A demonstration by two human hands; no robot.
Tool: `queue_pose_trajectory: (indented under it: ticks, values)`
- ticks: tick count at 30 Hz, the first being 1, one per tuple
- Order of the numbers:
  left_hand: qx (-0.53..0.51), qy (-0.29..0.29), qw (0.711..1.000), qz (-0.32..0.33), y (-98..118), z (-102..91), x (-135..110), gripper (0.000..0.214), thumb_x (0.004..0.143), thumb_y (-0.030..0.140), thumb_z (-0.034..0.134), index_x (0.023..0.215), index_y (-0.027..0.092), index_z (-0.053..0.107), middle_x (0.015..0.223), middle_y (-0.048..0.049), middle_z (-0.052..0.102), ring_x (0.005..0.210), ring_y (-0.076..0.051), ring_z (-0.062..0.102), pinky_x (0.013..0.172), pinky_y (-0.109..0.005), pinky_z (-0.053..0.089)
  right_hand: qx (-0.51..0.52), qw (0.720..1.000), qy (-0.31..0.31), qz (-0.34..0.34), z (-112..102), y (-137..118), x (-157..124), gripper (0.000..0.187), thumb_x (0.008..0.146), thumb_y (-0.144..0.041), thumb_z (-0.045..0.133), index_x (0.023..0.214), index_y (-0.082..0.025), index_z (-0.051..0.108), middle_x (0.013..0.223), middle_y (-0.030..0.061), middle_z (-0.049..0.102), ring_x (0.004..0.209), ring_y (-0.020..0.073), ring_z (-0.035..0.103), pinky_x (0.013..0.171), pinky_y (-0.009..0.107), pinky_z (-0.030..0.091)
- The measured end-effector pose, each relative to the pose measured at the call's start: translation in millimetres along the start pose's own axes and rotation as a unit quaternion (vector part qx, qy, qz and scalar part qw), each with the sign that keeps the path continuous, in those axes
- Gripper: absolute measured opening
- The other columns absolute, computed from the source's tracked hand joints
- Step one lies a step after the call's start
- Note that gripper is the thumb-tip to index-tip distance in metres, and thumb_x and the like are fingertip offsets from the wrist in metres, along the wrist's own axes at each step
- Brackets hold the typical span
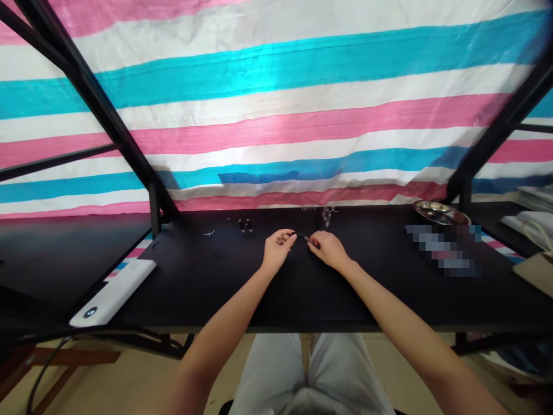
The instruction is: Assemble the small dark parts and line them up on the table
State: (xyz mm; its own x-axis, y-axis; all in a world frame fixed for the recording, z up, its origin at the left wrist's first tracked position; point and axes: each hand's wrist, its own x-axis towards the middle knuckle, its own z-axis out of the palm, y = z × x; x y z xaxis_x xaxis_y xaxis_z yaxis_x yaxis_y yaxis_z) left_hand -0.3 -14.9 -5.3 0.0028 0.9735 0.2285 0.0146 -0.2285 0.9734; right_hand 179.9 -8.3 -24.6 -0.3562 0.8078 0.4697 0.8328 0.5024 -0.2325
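Observation:
Both my hands meet over the middle of the black table [242, 288]. My left hand [276, 249] is closed in a pinch on one end of a small dark thin part [301, 236]. My right hand [329, 249] pinches the other end of the same part, fingers curled. What the part is I cannot make out. Just beyond the hands lie a few small dark cylinders [245, 225] and some small metal pieces [326, 217] near the table's far edge.
A metal bowl [440, 212] stands at the far right. A white power bank [114, 293] lies on the table's left edge with a cable hanging off. Black frame bars [99, 109] rise on both sides. A striped tarp [276, 104] hangs behind. Folded cloth [531, 222] lies far right.

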Motion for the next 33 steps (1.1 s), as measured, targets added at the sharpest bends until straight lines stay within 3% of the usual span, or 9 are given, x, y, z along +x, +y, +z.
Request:
queue_pose_trajectory:
  ticks: [8,19,33]
  values:
    - [-0.008,-0.016,1.0,-0.016,-1.0,1.8,-1.9,0.034,0.066,0.04,0.068,0.087,0.013,0.064,0.056,0.0025,0.054,0.043,-0.005,0.045,0.04,-0.017,0.038,-0.044,0.999,-0.003,0.009,-4.5,-1.6,-0.6,0.01,0.081,-0.023,0.049,0.075,-0.018,0.055,0.07,0.002,0.057,0.065,0.0137,0.049,0.062,0.025,0.032]
    - [0.064,-0.054,0.996,0.04,-0.6,2.2,-6.1,0.03,0.067,0.039,0.066,0.082,0.014,0.061,0.061,0.0019,0.054,0.049,-0.006,0.046,0.048,-0.019,0.041,-0.143,0.988,-0.056,0.014,-11.7,-9.8,0.0,0.008,0.079,-0.018,0.048,0.076,-0.016,0.055,0.078,0.0051,0.06,0.073,0.0163,0.052,0.064,0.027,0.03]
    - [0.166,-0.023,0.981,0.098,-9.4,-0.2,-4.5,0.026,0.072,0.039,0.06,0.084,0.017,0.061,0.064,0.002,0.056,0.047,-0.005,0.043,0.05,-0.018,0.039,-0.166,0.983,-0.074,0.023,-17.1,-13.9,1.7,0.01,0.079,-0.015,0.045,0.076,-0.016,0.055,0.079,0.0063,0.061,0.073,0.0162,0.053,0.063,0.028,0.027]
